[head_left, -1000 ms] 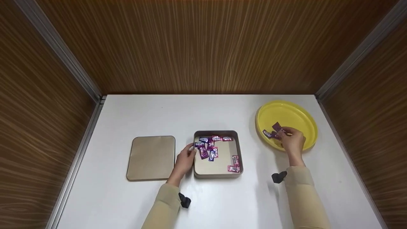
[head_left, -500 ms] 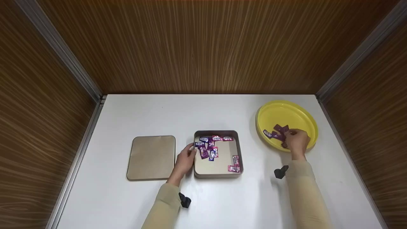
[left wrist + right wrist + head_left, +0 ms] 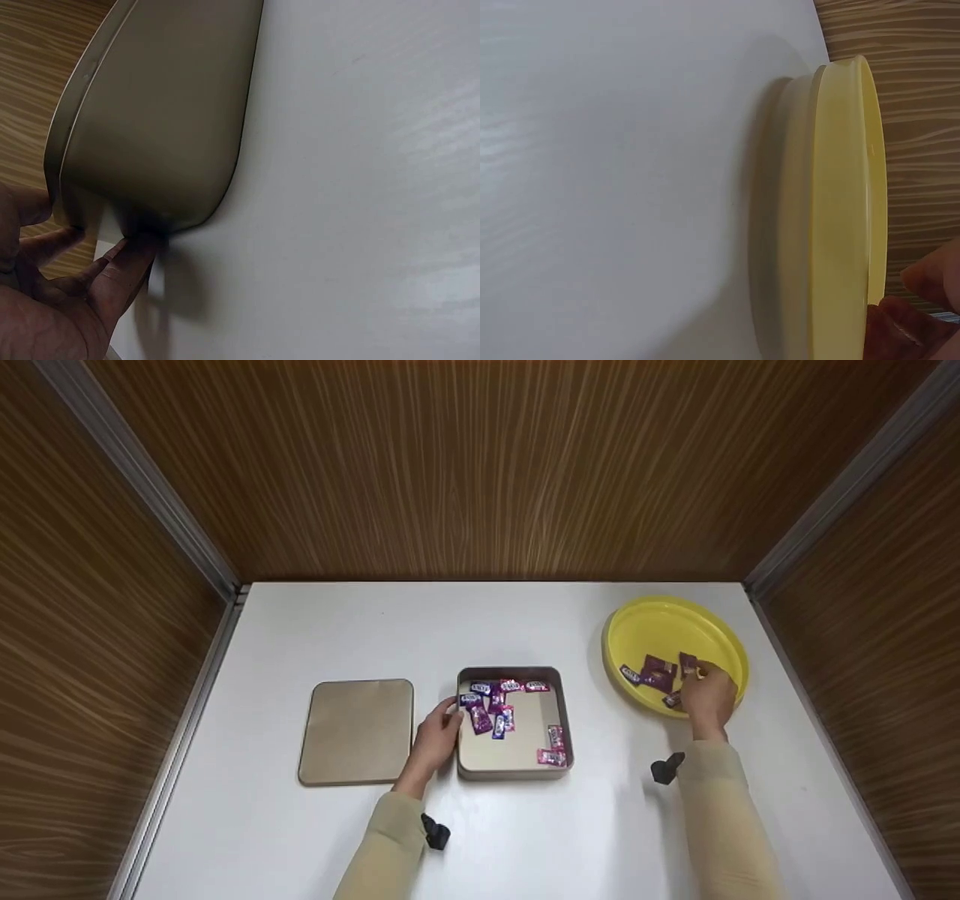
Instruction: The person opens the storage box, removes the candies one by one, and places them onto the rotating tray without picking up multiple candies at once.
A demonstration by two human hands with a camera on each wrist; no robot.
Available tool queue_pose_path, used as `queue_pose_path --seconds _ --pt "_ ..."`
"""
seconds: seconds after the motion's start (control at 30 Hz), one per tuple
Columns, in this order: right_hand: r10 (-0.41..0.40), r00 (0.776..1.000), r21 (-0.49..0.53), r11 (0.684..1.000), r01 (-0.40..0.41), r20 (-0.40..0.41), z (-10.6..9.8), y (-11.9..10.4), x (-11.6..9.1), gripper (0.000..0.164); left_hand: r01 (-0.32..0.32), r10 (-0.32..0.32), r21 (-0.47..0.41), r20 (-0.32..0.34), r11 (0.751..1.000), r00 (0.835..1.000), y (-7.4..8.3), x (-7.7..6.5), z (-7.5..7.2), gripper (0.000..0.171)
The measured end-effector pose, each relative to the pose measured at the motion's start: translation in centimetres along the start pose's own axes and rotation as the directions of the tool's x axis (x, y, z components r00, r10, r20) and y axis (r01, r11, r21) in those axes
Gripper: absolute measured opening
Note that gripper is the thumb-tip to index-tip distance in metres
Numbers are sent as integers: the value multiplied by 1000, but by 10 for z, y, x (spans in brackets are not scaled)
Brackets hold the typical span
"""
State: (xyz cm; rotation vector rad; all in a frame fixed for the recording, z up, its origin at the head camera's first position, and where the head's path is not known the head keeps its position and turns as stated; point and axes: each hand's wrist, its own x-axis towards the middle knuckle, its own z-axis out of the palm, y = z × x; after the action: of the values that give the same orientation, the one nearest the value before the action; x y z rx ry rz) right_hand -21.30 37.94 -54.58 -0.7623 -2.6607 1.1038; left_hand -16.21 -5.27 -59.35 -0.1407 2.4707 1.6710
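In the head view, my left hand (image 3: pixel 436 736) rests on the left wall of a square metal tin (image 3: pixel 517 775); the left wrist view shows its fingertips against the tin's wall (image 3: pixel 165 127) and lower corner. Several small wrapped candies (image 3: pixel 481 720), purple, pink and blue, lie in the tin. Over a round yellow tray (image 3: pixel 675 619) at the right, my right hand (image 3: pixel 709 697) pinches a purple wrapped candy (image 3: pixel 687 663) with its fingertips. Several more candies (image 3: pixel 658 675) lie beside it in the tray. In the right wrist view, the fingers reach over the tray's rim (image 3: pixel 840 195).
Left of the tin lies a flat square metal lid (image 3: pixel 357 733) on the white table (image 3: pixel 420 622). Wood-grain panels (image 3: pixel 480 472) stand behind the table and at both sides. A tall rim rings the yellow tray.
My right hand has drawn back a little to the right over the tray. The candy it held earlier lies with the others, and its fingers are on another. The left hand stays put.
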Motion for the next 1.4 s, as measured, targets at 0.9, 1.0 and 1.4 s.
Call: queue_pose_path --seconds 0.9,1.0,1.4 --pt "-539 824 87 842 532 177 27 -65 -66 41 16 4 -161 122 987 992 4 -12 -12 50" --pt "-571 790 84 819 568 224 32 -75 -78 38 0 22 -170 132 986 991 4 -14 -14 50" --pt "-584 703 -25 762 647 406 66 -93 -118 29 23 -7 -160 102 987 995 4 -13 -9 50"
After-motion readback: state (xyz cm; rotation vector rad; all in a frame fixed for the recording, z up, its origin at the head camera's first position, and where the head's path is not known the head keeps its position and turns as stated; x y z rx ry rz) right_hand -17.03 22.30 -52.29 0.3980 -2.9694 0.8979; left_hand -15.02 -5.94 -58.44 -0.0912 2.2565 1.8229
